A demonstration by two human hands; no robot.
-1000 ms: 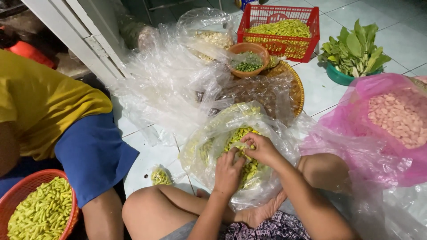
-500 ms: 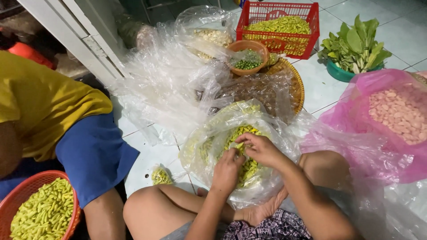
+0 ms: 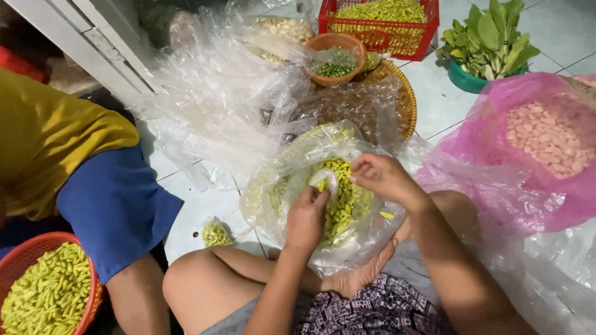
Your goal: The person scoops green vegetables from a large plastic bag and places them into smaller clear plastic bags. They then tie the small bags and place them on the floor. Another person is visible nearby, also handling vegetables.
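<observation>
Frame centre: clear plastic bag of yellow-green snack pieces. Left hand pinches a small clear packet; right hand, fingers curled narrow, touches the packet's top edge.

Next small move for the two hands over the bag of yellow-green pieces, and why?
Probably scoop pieces into the small clear bag: left hand holds it, right hand pinches at its mouth, both over the big bag of yellow-green pieces. How full it is can't be told.

Your hands work inside a clear plastic bag of yellow-green pieces in front of you; a pink bag of pale pieces sits to your right.
</observation>
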